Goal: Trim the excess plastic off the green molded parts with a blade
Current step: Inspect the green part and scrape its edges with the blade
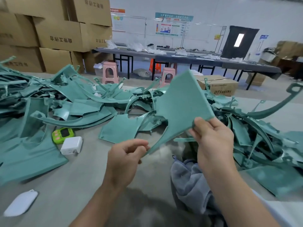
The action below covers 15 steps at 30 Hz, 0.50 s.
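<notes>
Now the green part is up in the air over the counter, tilted. My left fingers pinch its narrow lower tip; my right fingers grip its right corner. A grey cloth lies beneath. A pile of green parts spreads behind, with a timer and charger at left.

A: You've got one green part held up?
B: Yes, your left hand pinches its lower tip, your right hand grips its corner, above the heaped green parts.
</notes>
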Tool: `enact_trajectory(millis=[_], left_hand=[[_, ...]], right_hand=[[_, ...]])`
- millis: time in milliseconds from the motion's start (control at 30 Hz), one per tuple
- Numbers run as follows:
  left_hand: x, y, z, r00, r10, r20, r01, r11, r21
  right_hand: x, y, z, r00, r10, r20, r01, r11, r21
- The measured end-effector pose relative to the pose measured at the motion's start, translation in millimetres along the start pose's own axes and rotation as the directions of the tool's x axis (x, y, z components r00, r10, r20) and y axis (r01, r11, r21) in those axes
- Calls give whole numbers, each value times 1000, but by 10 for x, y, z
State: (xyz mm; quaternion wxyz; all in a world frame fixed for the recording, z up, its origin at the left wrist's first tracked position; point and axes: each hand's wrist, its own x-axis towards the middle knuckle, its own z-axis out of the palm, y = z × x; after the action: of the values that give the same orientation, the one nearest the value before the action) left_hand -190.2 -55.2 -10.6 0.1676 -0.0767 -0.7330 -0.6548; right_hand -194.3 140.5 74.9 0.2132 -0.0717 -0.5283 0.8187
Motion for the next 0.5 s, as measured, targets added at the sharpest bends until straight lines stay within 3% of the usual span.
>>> enact_trajectory(millis=[100, 167, 267, 333, 367, 400, 433, 467, 500], left_hand=[[-12, 5, -85, 944, -66, 324, -20, 967, 254], [-60, 23, -43, 859, -179, 480, 56, 964, 259], [-111, 52, 123, 827, -273, 491, 220, 961, 165], [-131, 66, 190, 873, -302, 383, 266, 953, 146], [-136, 62, 188, 902, -308, 303, 282, 951, 127], [-129, 58, 171, 923, -314, 224, 300, 949, 96], [-122, 53, 145, 932, -327, 156, 321, 945, 64], [-118, 45, 119, 933, -345, 104, 342, 939, 44], [-117, 39, 103, 928, -366, 65, 365, 930, 38]], right_hand=[[-74, 101, -211, 999, 39, -8, -39, 999, -1], [-131, 154, -279, 995, 79, 55, -79, 997, 1], [-235, 193, -311, 964, 157, 213, -138, 985, -105], [-324, 198, -414, 937, 122, 328, -29, 961, -275], [-366, 197, -500, 922, 82, 378, 107, 885, -454], [-400, 191, -596, 894, 80, 440, 265, 699, -665], [-428, 176, -685, 859, 116, 498, 416, 409, -812], [-452, 160, -767, 827, 162, 539, 519, 150, -841], [-456, 142, -842, 819, 166, 550, 555, 19, -832]])
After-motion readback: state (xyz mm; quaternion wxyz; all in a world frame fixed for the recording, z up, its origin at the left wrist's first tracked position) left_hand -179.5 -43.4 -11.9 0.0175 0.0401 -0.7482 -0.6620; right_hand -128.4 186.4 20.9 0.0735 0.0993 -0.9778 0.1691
